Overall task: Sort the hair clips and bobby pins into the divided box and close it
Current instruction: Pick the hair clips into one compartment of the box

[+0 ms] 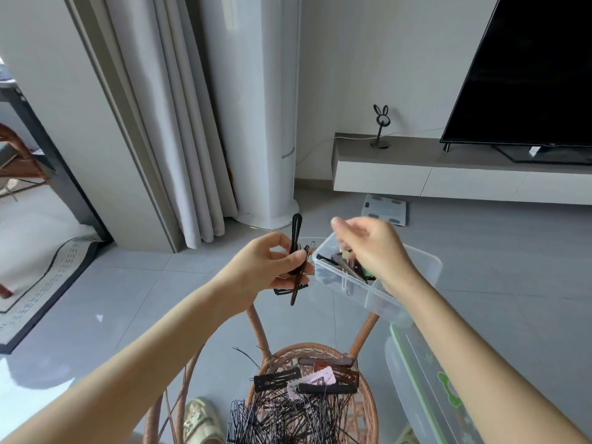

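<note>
My left hand [272,267] is shut on a bunch of long black and brown hair clips [295,248], held upright just left of the clear divided box [400,277]. My right hand [371,248] hovers over the box's near-left compartment, fingers bent and blurred; whether it holds anything I cannot tell. Several dark clips [342,267] lie in that compartment. Below, a woven rattan tray [368,408] holds flat snap clips [278,379] and a heap of black bobby pins [288,418].
The box's lid [426,389], clear with a green rim, lies at the lower right on a glass tabletop. A scale [384,208] lies on the grey floor beyond. A shoe [201,421] shows under the glass. A TV cabinet [448,174] stands at the far right.
</note>
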The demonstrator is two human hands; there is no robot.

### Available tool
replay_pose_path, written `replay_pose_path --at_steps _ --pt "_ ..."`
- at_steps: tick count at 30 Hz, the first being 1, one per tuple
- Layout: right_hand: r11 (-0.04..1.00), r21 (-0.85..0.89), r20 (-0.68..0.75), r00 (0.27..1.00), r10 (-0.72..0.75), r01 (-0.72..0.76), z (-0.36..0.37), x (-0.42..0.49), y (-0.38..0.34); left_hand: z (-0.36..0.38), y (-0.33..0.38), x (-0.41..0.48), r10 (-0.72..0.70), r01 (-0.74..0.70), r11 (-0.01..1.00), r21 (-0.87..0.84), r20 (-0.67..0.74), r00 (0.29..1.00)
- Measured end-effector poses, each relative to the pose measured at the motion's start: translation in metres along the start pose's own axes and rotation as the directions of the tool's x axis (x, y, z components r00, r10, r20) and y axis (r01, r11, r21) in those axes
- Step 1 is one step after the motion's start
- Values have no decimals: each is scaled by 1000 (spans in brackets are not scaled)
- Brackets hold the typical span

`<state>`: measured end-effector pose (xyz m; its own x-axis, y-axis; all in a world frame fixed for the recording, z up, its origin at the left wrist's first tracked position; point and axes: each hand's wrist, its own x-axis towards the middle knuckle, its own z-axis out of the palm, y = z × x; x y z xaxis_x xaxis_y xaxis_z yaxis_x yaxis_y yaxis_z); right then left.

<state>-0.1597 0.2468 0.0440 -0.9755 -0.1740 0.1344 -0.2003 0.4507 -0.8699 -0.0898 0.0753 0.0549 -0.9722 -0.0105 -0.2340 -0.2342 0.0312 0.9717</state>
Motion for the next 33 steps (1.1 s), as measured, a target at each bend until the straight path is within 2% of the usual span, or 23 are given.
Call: replay_pose_path --at_steps 1,2,4,8,11,12,14,16,18,20,23,24,26,30,31,33 --pt "997 74 80 997 -16 10 3 -11 -8 1 -2 1 3 -3 1000 8 12 1000" --pt "997 70 129 991 -46 37 6 -19 -14 3 -3 2 8 -9 1000 28 23 1000" --pt "995 46 136 986 -92 86 10 -29 -17 7 -4 2 18 -21 997 81 42 999" --pt "994 76 52 995 -86 82 1 -32 -20 15 -6 3 16 -22 988 152 43 999" --pt "985 161 -133 990 -36 58 -26 -28 -14 22 -6 11 -19 12 975 220 29 999" --pt "989 138 -201 979 -16 45 -37 -26 -7 25 -4 16 -34 30 976 215 14 999" --pt "999 -34 -295 956 -2 -9 -56 -22 14 37 3 33 -38 44 978 202 -32 999" --pt "979 -186 -334 942 16 -83 -65 -19 38 50 10 55 25 -2 962 274 -80 996" --pt "955 -275 -337 941 13 -112 -66 -18 57 63 16 78 133 -85 903 421 -84 988" --pt "925 -362 -290 957 7 -117 -65 -16 69 75 20 95 212 -140 782 607 -48 976" --pt "894 -431 -211 977 30 -121 -63 -13 80 84 18 106 163 -130 526 841 50 985" --pt "886 -450 -202 979 24 -114 -62 -13 81 83 13 109 140 -126 493 861 64 988" --pt "861 -502 -183 983 -7 -87 -63 -11 81 77 7 109 160 -124 511 851 47 986" --pt "779 -620 -142 990 13 -99 -60 -13 78 46 -6 94 297 -132 560 818 -49 954" --pt "754 -649 -165 986 -12 -100 -58 -15 76 35 -14 89 296 -113 549 828 -66 953" --pt "760 -650 -209 965 -156 -18 -51 -23 65 14 -33 81 229 -55 459 887 -58 972"
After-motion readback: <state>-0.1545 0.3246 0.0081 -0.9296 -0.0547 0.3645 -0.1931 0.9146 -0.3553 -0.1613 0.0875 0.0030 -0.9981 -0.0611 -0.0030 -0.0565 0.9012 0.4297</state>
